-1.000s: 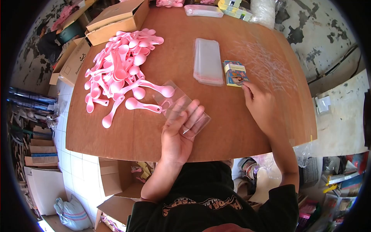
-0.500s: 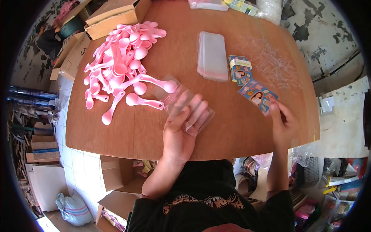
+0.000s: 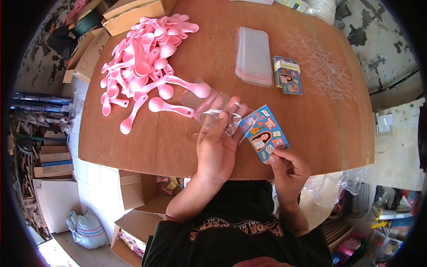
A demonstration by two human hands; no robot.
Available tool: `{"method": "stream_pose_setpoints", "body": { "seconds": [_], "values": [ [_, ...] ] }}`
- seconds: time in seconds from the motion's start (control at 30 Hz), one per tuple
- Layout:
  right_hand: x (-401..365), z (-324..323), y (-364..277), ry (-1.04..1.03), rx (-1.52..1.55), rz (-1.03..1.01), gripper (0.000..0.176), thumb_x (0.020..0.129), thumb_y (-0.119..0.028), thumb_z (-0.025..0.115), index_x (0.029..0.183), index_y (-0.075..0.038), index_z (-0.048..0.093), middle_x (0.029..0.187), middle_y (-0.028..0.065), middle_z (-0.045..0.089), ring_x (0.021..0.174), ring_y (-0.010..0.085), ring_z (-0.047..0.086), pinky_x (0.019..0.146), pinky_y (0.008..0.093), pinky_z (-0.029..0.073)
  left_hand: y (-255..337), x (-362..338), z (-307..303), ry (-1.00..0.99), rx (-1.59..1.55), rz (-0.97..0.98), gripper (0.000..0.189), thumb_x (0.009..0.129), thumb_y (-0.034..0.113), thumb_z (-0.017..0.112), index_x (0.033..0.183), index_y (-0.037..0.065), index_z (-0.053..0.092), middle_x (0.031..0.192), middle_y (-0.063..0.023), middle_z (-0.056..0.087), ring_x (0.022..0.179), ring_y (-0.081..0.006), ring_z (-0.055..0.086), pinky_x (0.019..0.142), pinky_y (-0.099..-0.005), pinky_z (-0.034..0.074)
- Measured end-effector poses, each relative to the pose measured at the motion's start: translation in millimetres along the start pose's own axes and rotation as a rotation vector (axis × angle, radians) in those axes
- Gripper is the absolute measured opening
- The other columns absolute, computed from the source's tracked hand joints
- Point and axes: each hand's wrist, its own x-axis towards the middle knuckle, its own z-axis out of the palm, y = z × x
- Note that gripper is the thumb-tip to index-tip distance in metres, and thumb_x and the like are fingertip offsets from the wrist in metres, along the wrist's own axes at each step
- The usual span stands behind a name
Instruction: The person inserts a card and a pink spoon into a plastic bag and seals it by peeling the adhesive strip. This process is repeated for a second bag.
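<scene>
My left hand point(image 3: 216, 153) grips a clear plastic bag point(image 3: 210, 99), its thumb pressed over the film. Between the thumb and fingers of my right hand point(image 3: 290, 173) is a blue printed card point(image 3: 263, 133) with a picture of a person on it. The card's upper left edge meets the bag's open end; whether it is inside cannot be made out. Left of the bag lie pink measuring spoons point(image 3: 142, 66) in a heap, a few loose at its near side. Farther off are a stack of clear bags point(image 3: 253, 58) and a banded stack of cards point(image 3: 289, 83).
Thin clear plastic strips point(image 3: 327, 69) are scattered at the table's right. A cardboard box point(image 3: 138, 18) stands at the far left of the wooden table point(image 3: 133, 153). Open cartons point(image 3: 133, 189) sit below the near edge.
My right hand has brought the card from beside the card stack leftward and nearer, up to the bag. My left hand still holds the bag, shifted slightly right.
</scene>
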Motion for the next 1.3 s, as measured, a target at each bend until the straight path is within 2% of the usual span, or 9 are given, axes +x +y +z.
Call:
{"method": "stream_pose_setpoints", "body": {
  "seconds": [0.37, 0.43, 0.6, 0.67, 0.8, 0.87, 1.0, 1.17, 1.3],
  "values": [
    [-3, 13, 2, -0.007, 0.09, -0.068, 0.015, 0.082, 0.011, 0.062, 0.097, 0.006, 0.062, 0.089, 0.0112, 0.063, 0.08, 0.0097, 0.062, 0.065, 0.0196, 0.051, -8, -7, 5, 0.062, -0.002, 0.011, 0.041, 0.097, 0.012, 0.047, 0.137, 0.01, 0.037, 0.136, -0.0134, 0.048, 0.121, -0.0255, 0.05, 0.099, -0.0415, 0.045],
    [-5, 14, 2, -0.039, 0.078, -0.069, 0.015, 0.082, 0.011, 0.063, 0.096, 0.006, 0.063, 0.088, 0.0108, 0.063, 0.078, 0.0088, 0.062, 0.063, 0.0186, 0.049, -10, -7, 4, -0.024, 0.048, 0.049, 0.047, 0.098, 0.014, 0.044, 0.142, 0.006, 0.03, 0.137, -0.0153, 0.044, 0.123, -0.0262, 0.048, 0.101, -0.0422, 0.042],
    [-2, 14, 0, -0.095, -0.016, -0.087, 0.014, 0.082, 0.011, 0.063, 0.095, 0.005, 0.064, 0.087, 0.0102, 0.064, 0.073, 0.0067, 0.06, 0.059, 0.0169, 0.046, -12, -10, 6, -0.057, 0.094, 0.0, 0.041, 0.097, 0.014, 0.045, 0.136, 0.002, 0.038, 0.129, -0.0147, 0.052, 0.118, -0.0253, 0.052, 0.098, -0.0422, 0.045],
    [4, 15, 1, -0.079, 0.009, -0.119, 0.015, 0.083, 0.01, 0.063, 0.097, 0.005, 0.064, 0.089, 0.0119, 0.065, 0.076, 0.0072, 0.061, 0.062, 0.0174, 0.048, -13, -14, 6, -0.162, 0.102, -0.078, 0.035, 0.097, 0.017, 0.046, 0.128, -0.001, 0.046, 0.122, -0.0125, 0.057, 0.113, -0.0246, 0.055, 0.096, -0.0419, 0.046],
    [9, 18, 1, -0.11, 0.119, -0.096, 0.019, 0.085, 0.008, 0.061, 0.103, 0.005, 0.058, 0.092, 0.0153, 0.065, 0.081, 0.0115, 0.063, 0.07, 0.0216, 0.051, -13, -15, 7, -0.072, 0.079, -0.106, 0.038, 0.097, 0.024, 0.047, 0.126, -0.002, 0.047, 0.12, -0.0122, 0.057, 0.112, -0.0232, 0.056, 0.094, -0.0391, 0.047],
    [11, 21, -7, -0.063, 0.52, 0.138, 0.025, 0.086, 0.008, 0.059, 0.108, 0.003, 0.049, 0.095, 0.0181, 0.065, 0.086, 0.0171, 0.065, 0.077, 0.0277, 0.054, -10, -14, 6, -0.064, 0.091, -0.088, 0.038, 0.097, 0.024, 0.047, 0.126, -0.002, 0.047, 0.12, -0.0119, 0.057, 0.112, -0.023, 0.056, 0.094, -0.0383, 0.047],
    [14, 17, 3, -0.105, 0.489, 0.195, 0.028, 0.086, 0.007, 0.059, 0.109, 0.002, 0.043, 0.097, 0.0188, 0.065, 0.087, 0.0206, 0.066, 0.077, 0.0308, 0.055, -12, -17, 8, -0.13, 0.102, -0.117, 0.036, 0.097, 0.022, 0.047, 0.126, 0.001, 0.048, 0.12, -0.0115, 0.058, 0.112, -0.0215, 0.056, 0.093, -0.0369, 0.047],
    [16, 20, 4, -0.04, 0.304, 0.127, 0.023, 0.086, 0.006, 0.06, 0.106, 0.002, 0.049, 0.097, 0.0167, 0.065, 0.089, 0.0157, 0.064, 0.077, 0.0273, 0.052, -20, -26, 6, -0.14, 0.143, -0.23, 0.033, 0.095, 0.016, 0.05, 0.125, 0.003, 0.05, 0.126, -0.0128, 0.056, 0.115, -0.021, 0.055, 0.095, -0.0355, 0.046],
    [18, 21, 5, -0.025, 0.257, 0.101, 0.024, 0.085, 0.005, 0.062, 0.106, 0.001, 0.05, 0.098, 0.0153, 0.065, 0.09, 0.0131, 0.063, 0.078, 0.0249, 0.05, -26, -33, 3, -0.13, 0.113, -0.36, 0.045, 0.093, 0.015, 0.053, 0.134, 0.001, 0.041, 0.135, -0.0102, 0.048, 0.121, -0.0192, 0.049, 0.102, -0.0357, 0.038]
  ]
}}
